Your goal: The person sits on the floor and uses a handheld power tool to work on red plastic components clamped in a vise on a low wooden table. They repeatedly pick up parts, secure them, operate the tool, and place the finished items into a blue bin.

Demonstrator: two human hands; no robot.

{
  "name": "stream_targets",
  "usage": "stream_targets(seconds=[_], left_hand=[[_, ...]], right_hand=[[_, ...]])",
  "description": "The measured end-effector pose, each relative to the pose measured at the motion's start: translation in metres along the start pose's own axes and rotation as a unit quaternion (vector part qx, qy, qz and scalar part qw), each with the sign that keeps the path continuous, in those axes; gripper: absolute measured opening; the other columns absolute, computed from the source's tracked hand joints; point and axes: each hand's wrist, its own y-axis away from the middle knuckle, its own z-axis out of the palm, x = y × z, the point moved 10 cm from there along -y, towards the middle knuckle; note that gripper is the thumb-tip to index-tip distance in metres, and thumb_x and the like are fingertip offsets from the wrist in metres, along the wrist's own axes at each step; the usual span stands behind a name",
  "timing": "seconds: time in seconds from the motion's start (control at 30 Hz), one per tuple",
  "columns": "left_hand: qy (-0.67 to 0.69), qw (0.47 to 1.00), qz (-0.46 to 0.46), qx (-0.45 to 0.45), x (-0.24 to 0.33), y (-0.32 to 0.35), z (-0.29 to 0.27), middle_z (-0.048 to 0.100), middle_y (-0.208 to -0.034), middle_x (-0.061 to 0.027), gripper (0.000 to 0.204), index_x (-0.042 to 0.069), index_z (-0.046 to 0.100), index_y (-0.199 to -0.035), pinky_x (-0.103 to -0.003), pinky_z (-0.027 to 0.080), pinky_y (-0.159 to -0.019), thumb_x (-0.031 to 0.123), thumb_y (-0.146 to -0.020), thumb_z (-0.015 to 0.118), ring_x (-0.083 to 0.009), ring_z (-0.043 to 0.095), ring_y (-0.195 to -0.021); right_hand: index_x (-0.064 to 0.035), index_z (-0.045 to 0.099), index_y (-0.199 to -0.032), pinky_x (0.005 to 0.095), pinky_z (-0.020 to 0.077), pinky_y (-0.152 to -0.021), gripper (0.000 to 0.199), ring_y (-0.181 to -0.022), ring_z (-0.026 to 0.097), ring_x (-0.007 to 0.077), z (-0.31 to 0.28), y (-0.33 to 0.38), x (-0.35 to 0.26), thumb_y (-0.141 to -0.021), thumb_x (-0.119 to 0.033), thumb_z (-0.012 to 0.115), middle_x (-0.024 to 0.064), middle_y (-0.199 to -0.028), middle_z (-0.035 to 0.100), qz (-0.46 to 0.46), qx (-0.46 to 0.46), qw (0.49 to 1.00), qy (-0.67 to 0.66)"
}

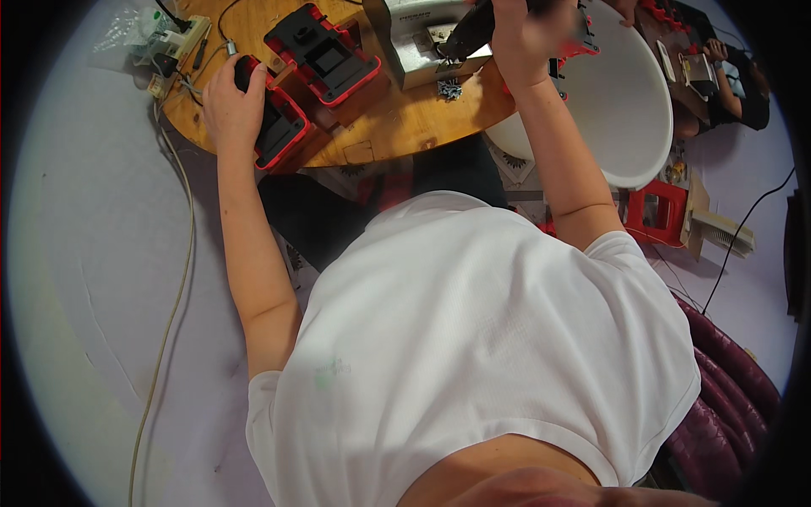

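Note:
My left hand (233, 103) is closed round the end of a black plastic housing with a red rim (280, 127), at the left of the wooden table. Beside it lies a second black and red housing (323, 61), apart from my fingers. My right hand (525, 46), partly blurred at the top edge, grips a black electric screwdriver (471, 32). The tool slants down to the left, its tip at the front opening of a silver metal box (422, 61). A small pile of screws (449, 88) lies just before that box.
The round wooden table (405, 127) curves in front of me. A big white tub (629, 110) stands right, holding red and black parts. Beyond are a red stool (657, 213) and another person (743, 97). A power strip (187, 40) with cables sits at the far left.

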Motion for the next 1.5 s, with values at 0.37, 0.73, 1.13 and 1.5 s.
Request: stream_targets(seconds=[0.37,0.73,1.13,1.5], left_hand=[[-0.016,1.0,-0.001,-0.001,-0.003,0.001,0.001,0.061,-0.13,-0.0104,0.057,0.013,0.062,-0.13,-0.045,0.04,-0.104,0.052,-0.089,0.061,-0.0309,0.051,-0.126],[0.035,0.992,0.031,-0.118,-0.006,-0.016,0.008,0.063,-0.128,-0.0147,0.065,0.01,0.06,-0.132,-0.043,0.043,-0.102,0.057,-0.087,0.062,-0.0363,0.055,-0.12],[-0.011,0.979,0.196,0.058,0.0,-0.005,0.001,0.058,-0.136,-0.0115,0.052,0.019,0.057,-0.137,-0.042,0.039,-0.107,0.046,-0.092,0.058,-0.0327,0.051,-0.127],[-0.016,0.96,0.274,-0.063,0.021,-0.009,0.024,0.058,-0.136,-0.0075,0.041,0.028,0.057,-0.138,-0.043,0.042,-0.104,0.03,-0.097,0.051,-0.03,0.054,-0.124]], right_hand=[[-0.0041,0.053,-0.098,0.0242,0.0446,-0.054,0.033,-0.059,0.054,0.0088,-0.012,0.005,0.025,-0.092,-0.031,0.071,0.0023,-0.075,0.059,-0.028,-0.023,0.999,0.0],[-0.0055,0.052,-0.098,0.0245,0.0385,-0.052,0.028,-0.058,0.047,0.0072,0.025,-0.019,0.029,-0.095,-0.028,0.068,-0.0009,-0.072,0.053,0.104,-0.072,0.99,0.058],[-0.003,0.048,-0.105,0.0278,0.049,-0.052,0.032,-0.058,0.057,0.0122,0.098,-0.025,-0.02,-0.096,-0.028,0.066,0.0063,-0.077,0.059,-0.013,-0.073,0.984,-0.16],[-0.0047,0.048,-0.109,0.026,0.0465,-0.053,0.029,-0.06,0.053,0.0093,0.114,-0.014,-0.009,-0.094,-0.022,0.066,0.0028,-0.077,0.055,-0.014,-0.114,0.982,-0.151]])
